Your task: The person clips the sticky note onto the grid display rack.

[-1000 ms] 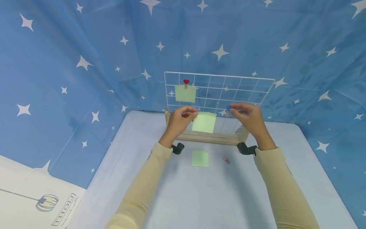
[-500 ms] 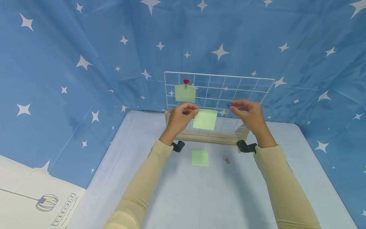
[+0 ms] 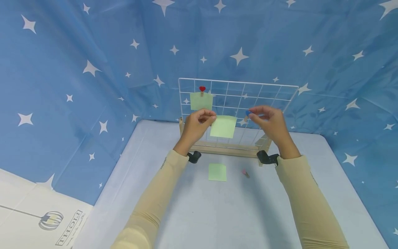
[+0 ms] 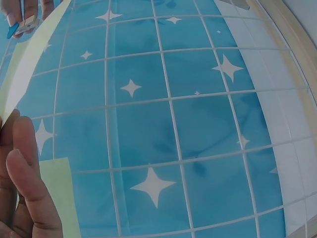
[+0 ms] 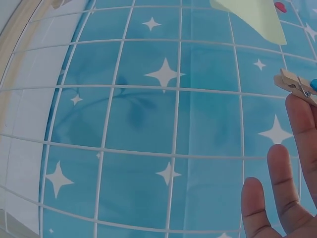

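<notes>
In the head view my left hand [image 3: 195, 127] pinches a pale green paper square [image 3: 224, 127] by its upper left corner, in front of a white wire grid [image 3: 238, 82]. To its right, my right hand [image 3: 273, 123] holds a small wooden clothespin [image 5: 296, 84] with a blue end between thumb and fingertips. Paper and clothespin are apart. Another green paper square [image 3: 201, 102] hangs at the grid's upper left under a clothespin with a red heart [image 3: 202, 89]. In the left wrist view the held paper is seen nearly edge-on.
The grid stands in a wooden base [image 3: 224, 150] on a pale table [image 3: 199, 214]. Nearer on the table lie one more green paper square [image 3: 217, 172] and a clothespin with a pink end [image 3: 246, 173]. A blue star-patterned cloth [image 3: 264, 38] hangs behind the grid.
My left hand and the paper square have risen a little along the grid. My right hand has also moved slightly upward with the clothespin, which now tilts more.
</notes>
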{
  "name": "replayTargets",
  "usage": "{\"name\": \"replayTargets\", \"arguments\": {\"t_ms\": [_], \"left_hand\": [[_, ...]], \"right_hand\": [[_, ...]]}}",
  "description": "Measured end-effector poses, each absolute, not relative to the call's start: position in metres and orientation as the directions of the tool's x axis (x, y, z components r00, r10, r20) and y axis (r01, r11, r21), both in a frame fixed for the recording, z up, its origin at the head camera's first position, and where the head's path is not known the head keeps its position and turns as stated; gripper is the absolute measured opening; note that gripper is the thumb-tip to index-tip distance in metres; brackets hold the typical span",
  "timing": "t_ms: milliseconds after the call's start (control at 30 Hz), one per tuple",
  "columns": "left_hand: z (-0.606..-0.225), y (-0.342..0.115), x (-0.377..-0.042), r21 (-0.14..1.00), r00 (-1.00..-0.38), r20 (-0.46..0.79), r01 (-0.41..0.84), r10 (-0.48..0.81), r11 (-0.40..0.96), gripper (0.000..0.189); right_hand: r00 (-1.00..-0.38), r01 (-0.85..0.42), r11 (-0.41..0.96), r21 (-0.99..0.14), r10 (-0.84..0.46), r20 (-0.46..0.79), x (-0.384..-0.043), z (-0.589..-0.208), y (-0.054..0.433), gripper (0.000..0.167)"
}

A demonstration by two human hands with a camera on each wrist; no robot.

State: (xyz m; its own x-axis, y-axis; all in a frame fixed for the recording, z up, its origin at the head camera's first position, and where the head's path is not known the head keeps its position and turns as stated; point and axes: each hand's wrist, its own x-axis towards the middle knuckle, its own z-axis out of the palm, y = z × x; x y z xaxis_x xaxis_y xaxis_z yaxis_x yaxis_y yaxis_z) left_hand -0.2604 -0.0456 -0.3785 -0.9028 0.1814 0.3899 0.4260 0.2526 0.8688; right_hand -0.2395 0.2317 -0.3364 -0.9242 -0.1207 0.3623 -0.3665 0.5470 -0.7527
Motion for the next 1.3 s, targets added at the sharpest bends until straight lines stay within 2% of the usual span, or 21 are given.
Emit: {"name": "replayTargets", "arguments": {"t_ms": [367, 1300], "left_hand": [[-0.377, -0.039, -0.265, 0.859, -0.889, 0.433, 0.458, 0.151, 0.229, 0.018], [-0.363, -0.028, -0.277, 0.846, -0.881, 0.454, 0.473, 0.131, 0.246, 0.018]], "right_hand": [[-0.917, -0.385, 0.535, -0.752, -0.134, 0.375, -0.242, -0.33, 0.233, 0.027], [-0.905, -0.412, 0.534, -0.738, -0.144, 0.401, -0.253, -0.313, 0.235, 0.024]]}}
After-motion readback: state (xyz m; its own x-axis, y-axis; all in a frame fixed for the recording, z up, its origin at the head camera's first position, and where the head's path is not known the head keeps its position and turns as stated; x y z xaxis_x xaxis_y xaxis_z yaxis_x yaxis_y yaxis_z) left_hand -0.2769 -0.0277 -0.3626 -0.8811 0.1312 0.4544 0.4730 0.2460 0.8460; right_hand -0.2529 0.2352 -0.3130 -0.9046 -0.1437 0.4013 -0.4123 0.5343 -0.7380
